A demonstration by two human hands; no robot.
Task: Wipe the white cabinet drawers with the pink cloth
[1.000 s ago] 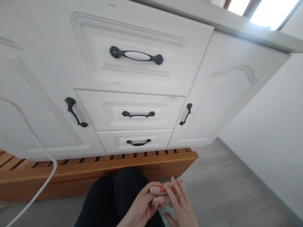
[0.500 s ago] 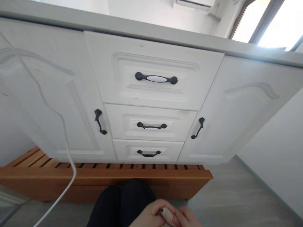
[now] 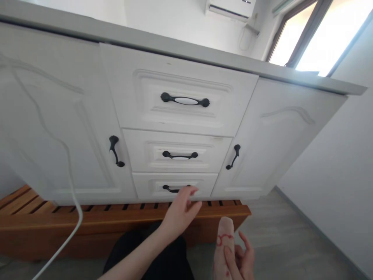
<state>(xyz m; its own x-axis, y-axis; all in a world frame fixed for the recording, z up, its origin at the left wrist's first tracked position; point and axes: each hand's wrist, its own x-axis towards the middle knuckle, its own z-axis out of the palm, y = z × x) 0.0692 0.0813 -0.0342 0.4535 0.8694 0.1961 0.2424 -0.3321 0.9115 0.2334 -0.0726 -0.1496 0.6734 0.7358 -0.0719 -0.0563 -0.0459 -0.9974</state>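
Note:
My left hand (image 3: 183, 206) reaches forward, empty, with thumb and fingers apart. In the view it covers the right part of the bottom drawer's black handle (image 3: 171, 189); I cannot tell whether it touches it. My right hand (image 3: 240, 258), low at the right, grips a long pale sock-like thing (image 3: 225, 243) with a rounded end and red line markings. The thumb lies over this thing, and its lower part runs out of view. Above the hands are the middle drawer's handle (image 3: 180, 155) and the top drawer's handle (image 3: 185, 100), each with a white inlay.
A white cabinet (image 3: 186, 134) with closed drawers and side doors fills the view. It stands on a slatted wooden base (image 3: 122, 214). A white cable (image 3: 70, 175) hangs at the left. My dark-clad legs (image 3: 166, 256) are below. An air conditioner (image 3: 229, 9) and window stand behind.
My hands were together low in front of me around the pale thing. They have parted: the left has moved up toward the bottom drawer, the right keeps the pale thing at the right.

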